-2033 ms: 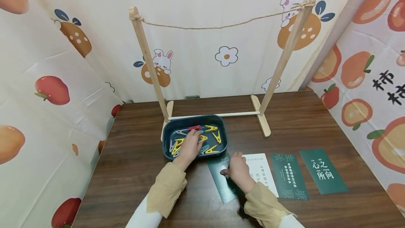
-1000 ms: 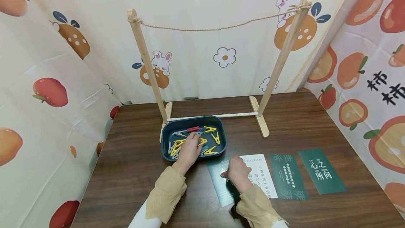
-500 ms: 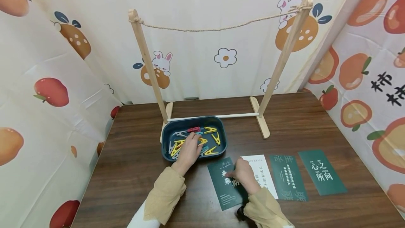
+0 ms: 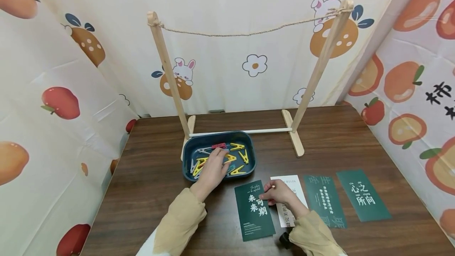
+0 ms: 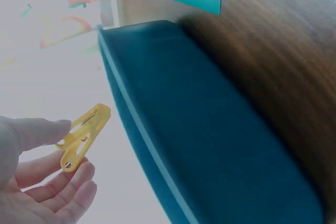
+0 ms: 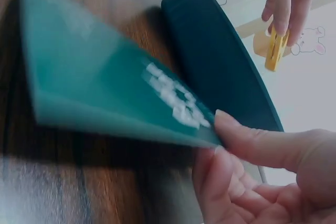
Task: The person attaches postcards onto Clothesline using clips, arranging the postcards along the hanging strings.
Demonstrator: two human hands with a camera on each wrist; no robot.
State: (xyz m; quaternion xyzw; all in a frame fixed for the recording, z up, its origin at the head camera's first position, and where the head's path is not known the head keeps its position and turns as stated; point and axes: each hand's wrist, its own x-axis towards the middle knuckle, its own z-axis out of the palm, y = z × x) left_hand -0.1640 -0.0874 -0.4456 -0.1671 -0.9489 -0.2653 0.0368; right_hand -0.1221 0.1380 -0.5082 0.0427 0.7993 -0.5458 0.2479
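In the head view my left hand (image 4: 212,170) is over a dark blue tray (image 4: 218,179) of coloured clothespins. The left wrist view shows its thumb and fingers pinching a yellow clothespin (image 5: 86,135) above the tray rim. My right hand (image 4: 280,194) pinches the right edge of a dark green card (image 4: 253,216) with white characters. In the right wrist view that card (image 6: 94,77) is tilted up from the wooden table. Yellow, red, grey and teal clothespins lie in the tray, some hidden behind my left hand.
A wooden frame (image 4: 321,68) with a sagging rope (image 4: 227,35) between its posts stands behind the tray. Partly behind my right arm lies a white card (image 4: 295,185). Two green cards, one patterned (image 4: 325,200) and one plainer (image 4: 363,196), lie farther right.
My right hand now has the left green card by its edge, lifted and shifted slightly right and toward me. My left hand stays over the tray.
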